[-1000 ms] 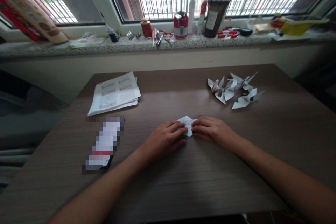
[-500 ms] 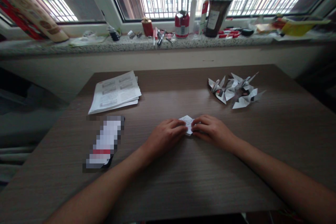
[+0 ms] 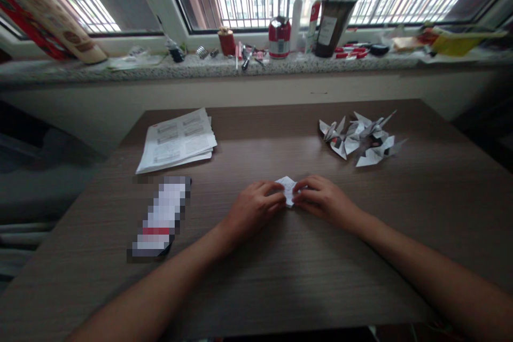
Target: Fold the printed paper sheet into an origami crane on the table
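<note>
Both forearms reach in from the near edge of the bench (image 3: 280, 283) and meet a little past its middle. The left hand (image 3: 256, 207) lies palm down, knuckles up, fingers curled, with the fingertips closed on the left edge of a small folded paper (image 3: 288, 190). The right hand (image 3: 324, 200) mirrors it from the other side, fingers bent and tips pinched on the paper's right edge. The two sets of fingertips nearly touch. The paper lies flat on the wood between them, its white upper corner poking out beyond the fingers; the rest is hidden under the hands.

To the left of the left forearm, well apart from it, lies a flat dark-edged object (image 3: 160, 216), pixelated so that it cannot be made out. Farther back on the left is a stack of printed sheets (image 3: 176, 140), slightly fanned. Farther back on the right sits a loose cluster of folded paper figures (image 3: 363, 136) with pointed wings, some touching one another.

Beyond the bench runs a speckled windowsill (image 3: 120, 70) crowded with small items, among them a red can (image 3: 279, 37), a white bottle (image 3: 304, 8) and a dark cup (image 3: 332, 24), before barred windows.
</note>
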Demonstrator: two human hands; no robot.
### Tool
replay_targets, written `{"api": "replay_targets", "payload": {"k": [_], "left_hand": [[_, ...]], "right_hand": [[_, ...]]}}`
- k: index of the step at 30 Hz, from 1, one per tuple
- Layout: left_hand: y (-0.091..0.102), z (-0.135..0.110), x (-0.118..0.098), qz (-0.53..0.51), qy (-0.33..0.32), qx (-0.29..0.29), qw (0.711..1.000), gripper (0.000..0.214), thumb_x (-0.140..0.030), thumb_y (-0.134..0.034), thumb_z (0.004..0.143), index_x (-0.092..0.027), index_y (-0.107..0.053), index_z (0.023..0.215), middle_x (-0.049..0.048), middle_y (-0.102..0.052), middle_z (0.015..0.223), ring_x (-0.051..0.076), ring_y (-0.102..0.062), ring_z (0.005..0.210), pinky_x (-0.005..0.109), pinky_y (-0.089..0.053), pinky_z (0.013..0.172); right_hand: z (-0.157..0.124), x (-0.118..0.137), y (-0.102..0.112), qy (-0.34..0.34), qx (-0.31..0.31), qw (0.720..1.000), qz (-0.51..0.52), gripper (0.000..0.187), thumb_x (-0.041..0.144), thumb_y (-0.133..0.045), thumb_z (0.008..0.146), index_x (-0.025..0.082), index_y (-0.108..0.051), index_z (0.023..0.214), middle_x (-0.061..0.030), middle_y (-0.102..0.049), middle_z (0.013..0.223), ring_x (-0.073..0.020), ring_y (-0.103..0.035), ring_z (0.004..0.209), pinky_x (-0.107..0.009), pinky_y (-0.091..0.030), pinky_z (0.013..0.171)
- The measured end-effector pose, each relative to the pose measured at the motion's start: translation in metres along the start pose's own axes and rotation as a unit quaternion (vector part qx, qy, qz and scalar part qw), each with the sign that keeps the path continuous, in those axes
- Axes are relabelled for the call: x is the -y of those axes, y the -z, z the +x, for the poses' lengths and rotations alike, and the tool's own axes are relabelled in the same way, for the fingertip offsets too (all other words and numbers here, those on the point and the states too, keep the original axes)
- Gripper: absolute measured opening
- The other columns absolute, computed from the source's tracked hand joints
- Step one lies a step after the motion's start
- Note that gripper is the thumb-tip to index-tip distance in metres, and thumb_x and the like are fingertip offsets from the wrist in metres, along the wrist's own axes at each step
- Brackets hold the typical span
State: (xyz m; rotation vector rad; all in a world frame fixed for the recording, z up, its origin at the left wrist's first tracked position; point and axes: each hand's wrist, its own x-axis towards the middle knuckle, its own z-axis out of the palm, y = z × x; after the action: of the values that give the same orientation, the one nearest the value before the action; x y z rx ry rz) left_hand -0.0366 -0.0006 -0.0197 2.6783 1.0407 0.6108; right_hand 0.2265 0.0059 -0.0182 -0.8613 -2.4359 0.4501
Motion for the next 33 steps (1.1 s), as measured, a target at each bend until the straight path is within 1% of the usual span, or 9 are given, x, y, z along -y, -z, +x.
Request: {"api": "replay_targets", "payload": {"k": [4,9,15,17,20,22,26,29,33], "left_hand": [[0.000,0.003,-0.002,-0.033,0.031,-0.004,0.999,0.010,-0.024,-0.060,0.105,-0.019,-0.068,0.108,0.0077,-0.072,0.119,0.026,-0.066,0.109,0.043,-0.056,0.095],[0.001,0.008,-0.005,-0.083,0.070,-0.006,0.994,0.007,-0.024,-0.061,0.103,-0.020,-0.067,0.105,0.0074,-0.070,0.115,0.025,-0.066,0.109,0.042,-0.055,0.096],[0.000,0.013,-0.007,-0.118,0.087,-0.024,0.989,0.004,-0.020,-0.062,0.101,-0.019,-0.066,0.098,0.0068,-0.069,0.112,0.024,-0.065,0.106,0.041,-0.053,0.095],[-0.001,0.014,-0.007,-0.123,0.095,-0.030,0.987,0.002,-0.018,-0.064,0.100,-0.019,-0.065,0.099,0.0066,-0.069,0.109,0.023,-0.065,0.104,0.039,-0.053,0.094],[-0.002,0.014,-0.007,-0.117,0.101,-0.035,0.987,0.007,-0.016,-0.066,0.098,-0.019,-0.065,0.104,0.0059,-0.069,0.107,0.023,-0.065,0.102,0.037,-0.053,0.090],[-0.003,0.013,-0.006,-0.103,0.098,-0.037,0.989,0.007,-0.016,-0.065,0.100,-0.020,-0.066,0.105,0.0054,-0.070,0.107,0.022,-0.065,0.101,0.035,-0.053,0.088],[-0.005,0.010,-0.004,-0.053,0.076,-0.038,0.995,0.007,-0.018,-0.066,0.101,-0.021,-0.071,0.105,0.0045,-0.073,0.111,0.022,-0.068,0.100,0.033,-0.054,0.087],[-0.004,0.006,-0.003,-0.003,0.038,-0.026,0.999,0.009,-0.018,-0.066,0.101,-0.021,-0.072,0.108,0.0044,-0.074,0.114,0.022,-0.070,0.101,0.033,-0.056,0.087],[0.001,0.003,-0.005,0.044,-0.007,-0.012,0.999,0.013,-0.021,-0.062,0.104,-0.019,-0.072,0.112,0.0059,-0.074,0.117,0.023,-0.072,0.099,0.034,-0.060,0.085]], "right_hand": [[0.002,0.002,-0.001,-0.030,-0.012,0.999,0.032,0.007,0.023,-0.063,0.102,0.023,-0.071,0.103,-0.0079,-0.071,0.109,-0.0250,-0.065,0.105,-0.043,-0.054,0.093],[0.006,0.005,-0.004,-0.069,-0.026,0.996,0.044,0.007,0.022,-0.063,0.101,0.021,-0.069,0.098,-0.0087,-0.070,0.105,-0.0252,-0.064,0.102,-0.042,-0.054,0.091],[0.008,0.008,-0.005,-0.097,-0.045,0.993,0.047,0.002,0.021,-0.069,0.098,0.022,-0.068,0.097,-0.0070,-0.070,0.101,-0.0245,-0.065,0.099,-0.039,-0.052,0.089],[0.009,0.008,-0.006,-0.102,-0.053,0.992,0.047,0.003,0.020,-0.070,0.097,0.022,-0.067,0.097,-0.0058,-0.070,0.098,-0.0238,-0.065,0.097,-0.037,-0.051,0.087],[0.009,0.007,-0.006,-0.102,-0.058,0.992,0.042,0.005,0.017,-0.070,0.097,0.021,-0.067,0.097,-0.0045,-0.068,0.095,-0.0226,-0.064,0.094,-0.035,-0.050,0.083],[0.009,0.006,-0.008,-0.095,-0.060,0.993,0.038,0.006,0.016,-0.069,0.097,0.021,-0.067,0.095,-0.0049,-0.068,0.096,-0.0221,-0.064,0.092,-0.034,-0.050,0.082],[0.008,0.002,-0.011,-0.071,-0.063,0.995,0.023,0.003,0.018,-0.068,0.098,0.021,-0.070,0.097,-0.0065,-0.070,0.099,-0.0220,-0.065,0.093,-0.035,-0.052,0.083],[0.007,0.000,-0.011,-0.049,-0.058,0.997,-0.004,0.005,0.021,-0.067,0.099,0.020,-0.072,0.099,-0.0082,-0.071,0.102,-0.0230,-0.067,0.096,-0.036,-0.054,0.085],[0.004,0.000,-0.006,-0.017,-0.032,0.998,-0.052,0.012,0.024,-0.063,0.103,0.020,-0.074,0.104,-0.0105,-0.073,0.108,-0.0242,-0.068,0.100,-0.039,-0.056,0.087]]}}
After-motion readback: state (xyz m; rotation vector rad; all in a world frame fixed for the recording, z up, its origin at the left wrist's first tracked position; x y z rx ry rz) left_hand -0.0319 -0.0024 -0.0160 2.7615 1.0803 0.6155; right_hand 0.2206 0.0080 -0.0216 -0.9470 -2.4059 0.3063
